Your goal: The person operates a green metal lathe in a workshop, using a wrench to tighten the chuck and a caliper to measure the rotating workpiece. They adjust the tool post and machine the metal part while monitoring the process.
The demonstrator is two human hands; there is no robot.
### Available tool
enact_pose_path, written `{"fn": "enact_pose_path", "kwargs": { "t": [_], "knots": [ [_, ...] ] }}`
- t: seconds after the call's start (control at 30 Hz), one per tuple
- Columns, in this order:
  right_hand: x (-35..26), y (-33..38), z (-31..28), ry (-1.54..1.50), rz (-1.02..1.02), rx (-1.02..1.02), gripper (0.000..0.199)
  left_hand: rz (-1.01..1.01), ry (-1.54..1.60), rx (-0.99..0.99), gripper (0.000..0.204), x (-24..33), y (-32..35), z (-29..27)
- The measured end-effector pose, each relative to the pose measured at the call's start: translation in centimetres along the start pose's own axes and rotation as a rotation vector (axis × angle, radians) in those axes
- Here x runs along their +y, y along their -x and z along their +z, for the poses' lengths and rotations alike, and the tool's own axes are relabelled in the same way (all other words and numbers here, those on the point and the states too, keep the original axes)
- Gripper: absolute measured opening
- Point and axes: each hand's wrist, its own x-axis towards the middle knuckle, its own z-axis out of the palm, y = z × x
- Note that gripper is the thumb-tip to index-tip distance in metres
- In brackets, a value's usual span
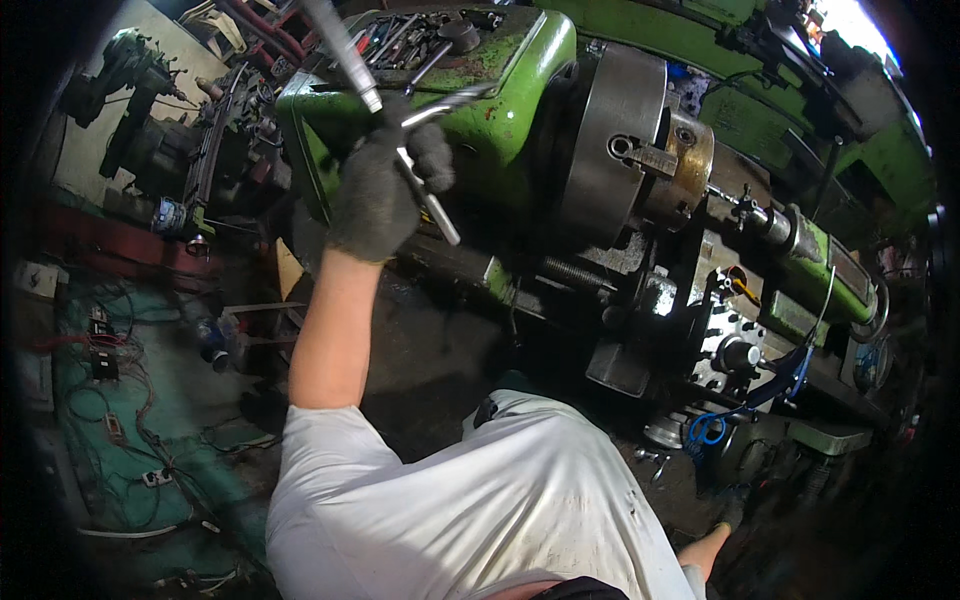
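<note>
My left hand point(385, 180), in a dark grey glove, is raised over the front of the green lathe headstock point(490, 125). Its fingers are closed around bright metal rods. One long metal rod point(345, 55) points up and away, blurred at its far end. A smooth metal rod point(430, 200) sticks out below the fingers. Across them lies a spiral-fluted drill bit point(450, 103), pointing right. Of my right arm, a short piece of bare forearm point(708, 550) shows at the lower right; the hand beyond it is lost in shadow.
A large lathe chuck point(615, 145) grips a brass-coloured cylinder point(690, 175), facing the green tailstock point(830, 270). Nearer me are the tool post point(735, 345) and a blue hose point(705, 430). Hand tools point(405, 45) lie on the headstock. Cables point(140, 420) cross the green floor at left.
</note>
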Motion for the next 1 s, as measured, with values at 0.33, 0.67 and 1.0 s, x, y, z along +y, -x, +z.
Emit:
{"fn": "enact_pose_path", "kwargs": {
  "t": [0.33,0.67,1.0],
  "knots": [
    [-3.7,8.6,4.5,-0.38,0.031,-0.327,0.064,0.122,0.193,0.791,0.027,-8.4,4.7,-28.5],
    [-6.9,7.8,-0.4,-0.479,0.013,-0.341,0.063,-0.338,0.5,1.056,0.013,-31.2,12.2,-31.6],
    [-1.9,6.6,-1.4,-0.104,-0.438,0.042,0.062,-0.685,0.158,0.698,0.014,-35.5,7.5,-36.4]
  ]
}}
